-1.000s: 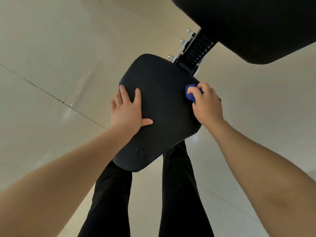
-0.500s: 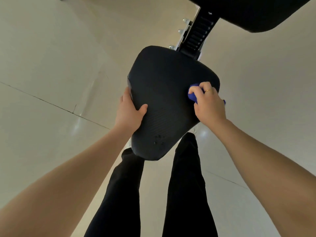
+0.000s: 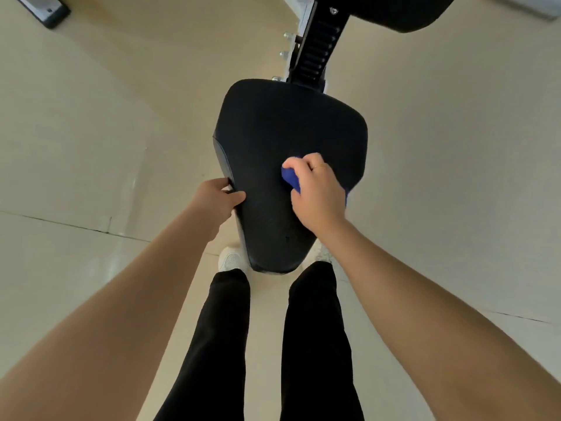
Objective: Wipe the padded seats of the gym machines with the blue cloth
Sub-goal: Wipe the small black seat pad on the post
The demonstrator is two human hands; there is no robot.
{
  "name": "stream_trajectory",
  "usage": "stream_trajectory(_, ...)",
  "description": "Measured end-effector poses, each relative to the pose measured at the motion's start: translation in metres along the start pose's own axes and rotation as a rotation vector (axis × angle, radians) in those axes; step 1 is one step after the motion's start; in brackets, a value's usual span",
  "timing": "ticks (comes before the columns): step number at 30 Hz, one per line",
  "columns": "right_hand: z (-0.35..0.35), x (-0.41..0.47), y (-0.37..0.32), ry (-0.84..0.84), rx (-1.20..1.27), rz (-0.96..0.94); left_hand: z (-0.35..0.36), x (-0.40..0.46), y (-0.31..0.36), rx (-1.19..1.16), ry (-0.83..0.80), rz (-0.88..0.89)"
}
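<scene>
So that the black seat is not wobbling, its left edge is being pinched by the left hand, while the blue cloth is being squeezed and pressed down by the right hand.

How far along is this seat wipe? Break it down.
Done: nothing shows as finished; wiped areas look no different. In hand: right hand presses the blue cloth on the seat while left hand grips its edge. Left: the backrest pad above.
</scene>
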State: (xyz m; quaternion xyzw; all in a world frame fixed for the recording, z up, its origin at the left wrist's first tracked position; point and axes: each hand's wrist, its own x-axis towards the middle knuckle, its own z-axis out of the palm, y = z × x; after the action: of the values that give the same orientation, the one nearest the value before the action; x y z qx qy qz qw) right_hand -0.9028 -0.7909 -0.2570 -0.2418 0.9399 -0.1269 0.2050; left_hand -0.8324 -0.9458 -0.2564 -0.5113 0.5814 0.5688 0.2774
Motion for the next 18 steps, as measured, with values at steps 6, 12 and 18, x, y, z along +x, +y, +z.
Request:
stream_trajectory(6,0.002,0.005,0.003,-0.099,-0.032,-0.278,-0.004,-0.007,-0.002,-0.066,-0.029,0.076)
stream_trajectory(12,0.013,0.041,-0.022,0.05,-0.04,-0.08,-0.003,0.005,0.004,0.003,-0.029,0.232)
stream_trajectory(18,0.016,0.044,-0.036,-0.123,-0.013,-0.56,-0.021,0.008,-0.003,-0.131,-0.11,0.156)
